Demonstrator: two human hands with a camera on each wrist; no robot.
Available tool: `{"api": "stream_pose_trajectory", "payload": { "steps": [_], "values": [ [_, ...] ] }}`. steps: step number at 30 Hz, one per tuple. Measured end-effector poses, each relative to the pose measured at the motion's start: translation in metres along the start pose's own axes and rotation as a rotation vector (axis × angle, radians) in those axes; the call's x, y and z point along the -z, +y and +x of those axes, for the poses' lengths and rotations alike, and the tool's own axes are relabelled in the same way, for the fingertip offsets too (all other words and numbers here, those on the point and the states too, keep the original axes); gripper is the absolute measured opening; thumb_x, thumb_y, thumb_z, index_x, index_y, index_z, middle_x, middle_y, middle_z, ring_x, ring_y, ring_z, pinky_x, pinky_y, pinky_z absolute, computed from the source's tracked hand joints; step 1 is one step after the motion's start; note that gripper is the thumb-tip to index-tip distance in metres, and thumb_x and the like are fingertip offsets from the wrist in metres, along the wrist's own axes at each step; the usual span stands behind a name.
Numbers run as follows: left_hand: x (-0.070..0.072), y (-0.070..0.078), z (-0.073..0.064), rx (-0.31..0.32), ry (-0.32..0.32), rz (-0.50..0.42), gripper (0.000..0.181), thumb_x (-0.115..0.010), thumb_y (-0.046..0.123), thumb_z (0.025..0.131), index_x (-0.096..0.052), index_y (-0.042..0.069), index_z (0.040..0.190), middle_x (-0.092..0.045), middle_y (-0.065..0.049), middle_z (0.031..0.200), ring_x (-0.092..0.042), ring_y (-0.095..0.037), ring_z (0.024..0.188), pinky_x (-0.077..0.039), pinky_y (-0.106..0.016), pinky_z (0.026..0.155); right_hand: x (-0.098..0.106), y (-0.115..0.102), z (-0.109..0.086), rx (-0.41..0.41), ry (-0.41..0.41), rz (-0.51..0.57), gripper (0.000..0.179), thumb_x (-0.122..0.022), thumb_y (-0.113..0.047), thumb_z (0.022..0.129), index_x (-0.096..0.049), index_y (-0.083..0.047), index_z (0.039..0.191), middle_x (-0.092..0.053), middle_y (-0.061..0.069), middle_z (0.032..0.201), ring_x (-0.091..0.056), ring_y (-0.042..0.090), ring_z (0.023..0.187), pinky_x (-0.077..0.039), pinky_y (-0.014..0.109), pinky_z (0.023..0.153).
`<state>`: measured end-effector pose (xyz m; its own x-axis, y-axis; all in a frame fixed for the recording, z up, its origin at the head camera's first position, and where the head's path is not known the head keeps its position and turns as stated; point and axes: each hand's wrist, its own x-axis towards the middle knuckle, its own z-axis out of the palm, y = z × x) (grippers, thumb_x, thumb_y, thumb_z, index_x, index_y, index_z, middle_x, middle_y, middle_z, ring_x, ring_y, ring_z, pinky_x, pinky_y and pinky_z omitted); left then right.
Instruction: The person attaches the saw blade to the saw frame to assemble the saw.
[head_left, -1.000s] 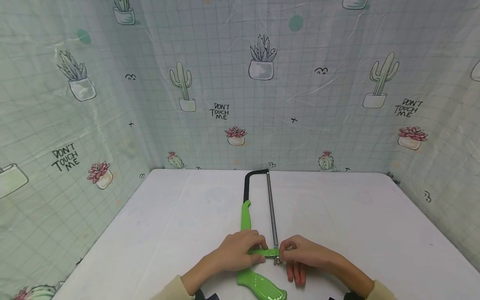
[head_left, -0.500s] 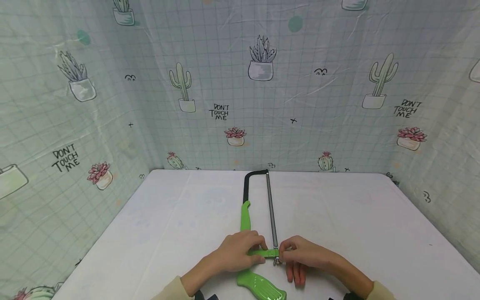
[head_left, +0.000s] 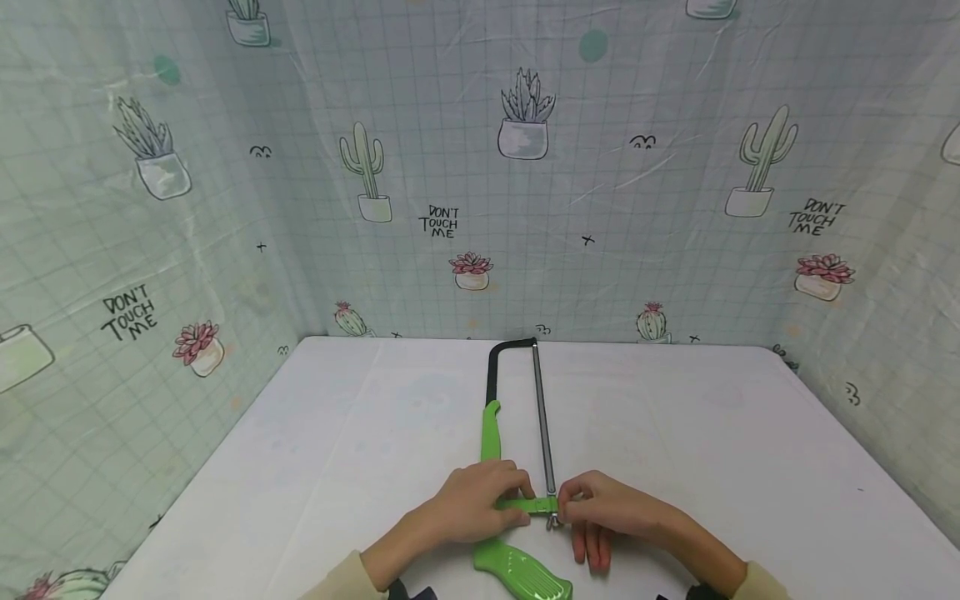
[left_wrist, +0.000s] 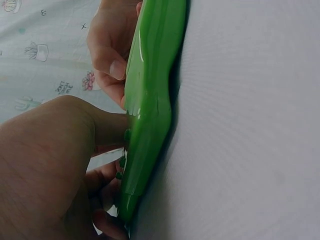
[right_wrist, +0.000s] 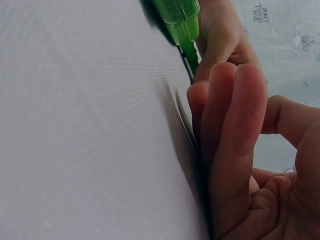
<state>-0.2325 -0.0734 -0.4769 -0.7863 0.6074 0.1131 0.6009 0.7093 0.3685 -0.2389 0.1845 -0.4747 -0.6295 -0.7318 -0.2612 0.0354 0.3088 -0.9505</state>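
Observation:
A hacksaw [head_left: 491,437] with a green body and black front frame lies flat, its nose toward the table's far side. Its grey blade [head_left: 543,425] runs along the right side, and a small metal wing nut [head_left: 553,522] sits at the near end. My left hand [head_left: 480,500] lies over the green frame and holds its short cross arm between thumb and fingers. At the end of that arm, my right hand [head_left: 611,504] pinches with thumb and index finger; the other fingers [right_wrist: 240,115] extend down by the table. The green handle [left_wrist: 155,75] fills the middle of the left wrist view.
The white table [head_left: 712,433] spreads around the saw on all sides. Behind and beside it hangs a pale curtain [head_left: 600,192] printed with cacti. Dark straps show at both sleeves [head_left: 348,579].

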Motion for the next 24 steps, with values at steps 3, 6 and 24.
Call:
{"api": "stream_pose_trajectory", "payload": {
  "steps": [3,6,24],
  "values": [
    [-0.0004,-0.0005,0.0001,0.000,-0.002,0.000,0.016,-0.070,0.045,0.093,-0.069,0.036,0.105,-0.055,0.020,0.090,-0.049,0.003,0.082,-0.040,-0.020,0.066,0.0000,-0.0005,-0.0001,0.001,-0.003,0.001,0.019,-0.053,-0.015,0.097,-0.062,0.000,0.102,-0.070,0.005,0.066,-0.063,0.006,0.045,-0.052,0.023,0.047],
    [-0.0006,-0.0006,-0.0001,-0.002,0.000,0.005,0.016,-0.071,0.045,0.093,-0.069,0.036,0.105,-0.055,0.020,0.089,-0.049,0.003,0.081,-0.040,-0.019,0.065,0.0005,-0.0003,0.0003,0.003,-0.007,0.003,0.019,-0.053,-0.015,0.097,-0.062,0.001,0.102,-0.071,0.005,0.066,-0.063,0.007,0.046,-0.052,0.023,0.047],
    [0.0024,0.0017,-0.0002,-0.004,0.009,-0.003,0.016,-0.070,0.046,0.092,-0.070,0.034,0.103,-0.056,0.019,0.088,-0.048,0.002,0.080,-0.040,-0.020,0.064,0.0022,0.0011,0.0021,0.018,-0.032,0.018,0.019,-0.052,-0.014,0.099,-0.062,0.001,0.101,-0.070,0.005,0.066,-0.063,0.006,0.046,-0.053,0.024,0.046]
  ]
}}
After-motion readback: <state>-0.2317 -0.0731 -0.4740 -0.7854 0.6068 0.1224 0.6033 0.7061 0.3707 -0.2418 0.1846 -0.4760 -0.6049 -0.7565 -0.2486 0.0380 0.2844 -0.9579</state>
